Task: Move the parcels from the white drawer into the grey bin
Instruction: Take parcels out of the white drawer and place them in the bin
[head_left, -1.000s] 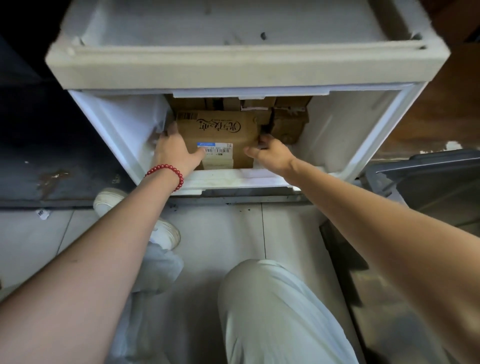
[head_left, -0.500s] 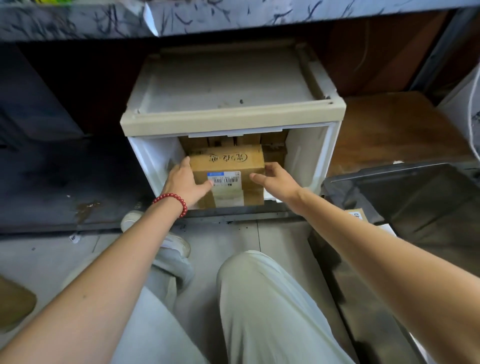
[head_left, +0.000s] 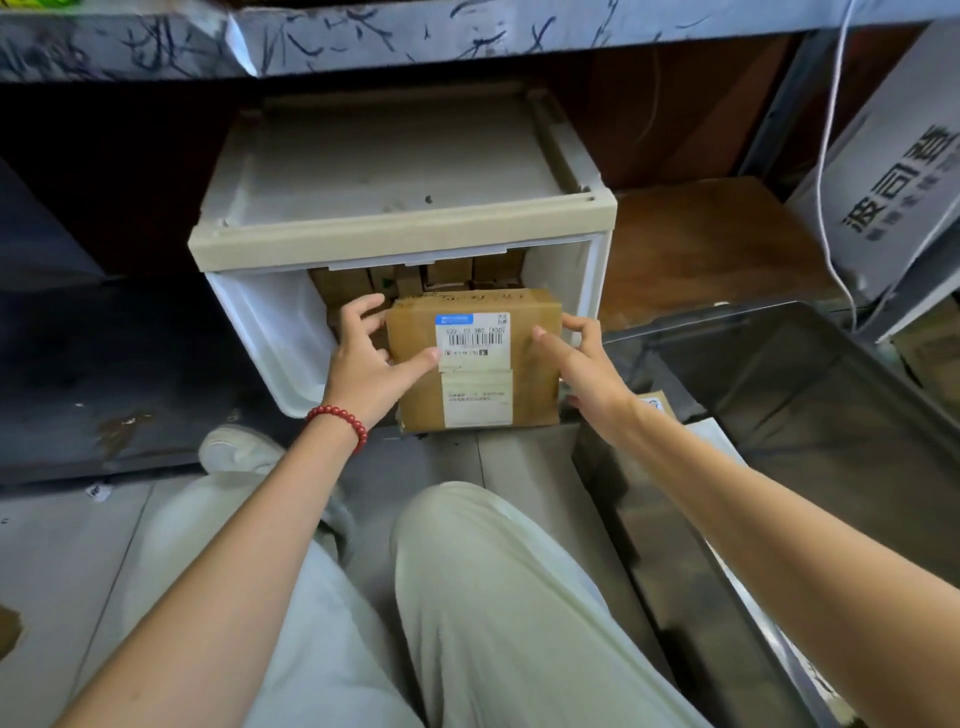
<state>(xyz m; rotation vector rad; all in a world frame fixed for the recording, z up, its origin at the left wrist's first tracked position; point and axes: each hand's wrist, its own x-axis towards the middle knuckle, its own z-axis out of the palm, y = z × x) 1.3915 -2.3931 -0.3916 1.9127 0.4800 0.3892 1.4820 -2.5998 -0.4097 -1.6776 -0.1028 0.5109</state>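
- The brown parcel (head_left: 475, 358) stands upright at the open mouth of the white drawer (head_left: 270, 332), held between both hands; its lower edge hangs just in front of the drawer's lip, above the floor (head_left: 62, 545); it is outside the grey bin (head_left: 810, 395).
- The left hand (head_left: 366, 358) grips the parcel's left side; its thumb lies across the front face and touches the edge of the label (head_left: 472, 335), while the fingers spread behind the left edge.
- The right hand (head_left: 582, 364) grips the right side; the thumb presses on the front face and a curled finger hooks over the upper right corner.
- The label is white with a blue strip and a barcode; it faces the camera.
- Further parcels (head_left: 447, 273) sit packed at the back of the drawer, behind the held one.
- The grey bin stands to the right of the drawer, just beside it; the corner of a labelled package (head_left: 657, 405) shows at its near left end.
- A red bead bracelet (head_left: 340, 418) circles the left wrist.
- Pale trousers (head_left: 493, 571) and a white shoe (head_left: 234, 452) fill the lower view.
- A grey printed box (head_left: 893, 171) leans at far right, with a white cable (head_left: 826, 156) hanging across it.
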